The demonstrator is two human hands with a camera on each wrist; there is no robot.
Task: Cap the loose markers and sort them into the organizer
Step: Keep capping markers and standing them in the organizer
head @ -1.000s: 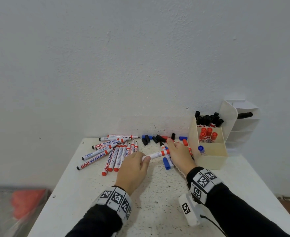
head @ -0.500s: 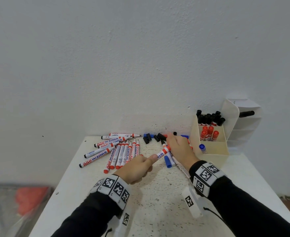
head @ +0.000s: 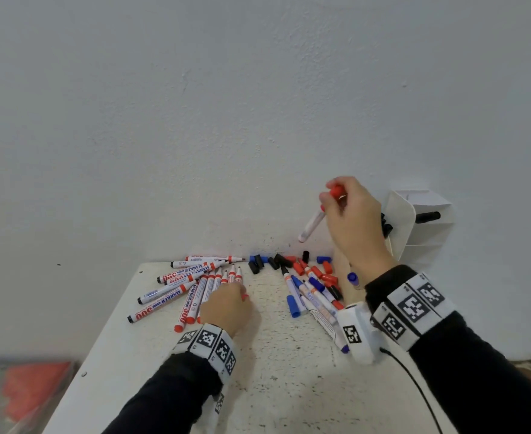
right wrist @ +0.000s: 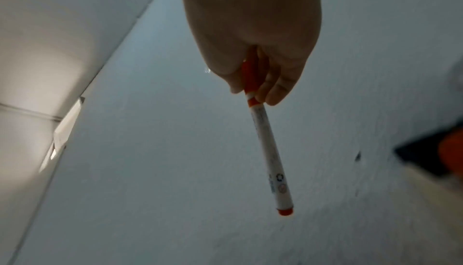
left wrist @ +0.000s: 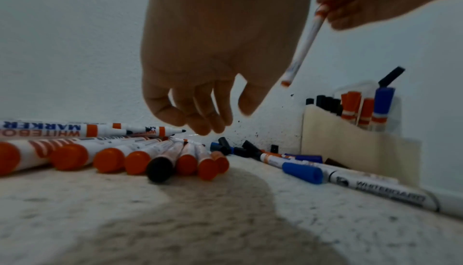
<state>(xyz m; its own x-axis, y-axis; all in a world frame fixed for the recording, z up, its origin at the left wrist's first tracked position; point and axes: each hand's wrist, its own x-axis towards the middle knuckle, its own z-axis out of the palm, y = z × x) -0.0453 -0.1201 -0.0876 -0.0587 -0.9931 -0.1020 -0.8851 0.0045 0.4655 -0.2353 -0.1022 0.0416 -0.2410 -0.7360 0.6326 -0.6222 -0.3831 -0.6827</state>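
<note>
Red marker (head: pixel 312 223), capped: pinched at cap end by R hand (head: pixel 353 220), raised beside organizer (head: pixel 400 220). L hand (head: pixel 226 308) relaxed, empty, over loose markers (head: pixel 179 283). Risk: hanging barrel snags organizer rim, drops.

The wall (head: pixel 258 104) was plain, pale grey-white, with a lightly textured finish and a scatter of small dark specks low down. A white table (head: pixel 151 324) with a speckled top stood pushed against the wall. Left of the table, lower down, lay a blurred red shape (head: pixel 35 389) on a grey floor. Light was even and soft, with faint shadows on the table top.
</note>
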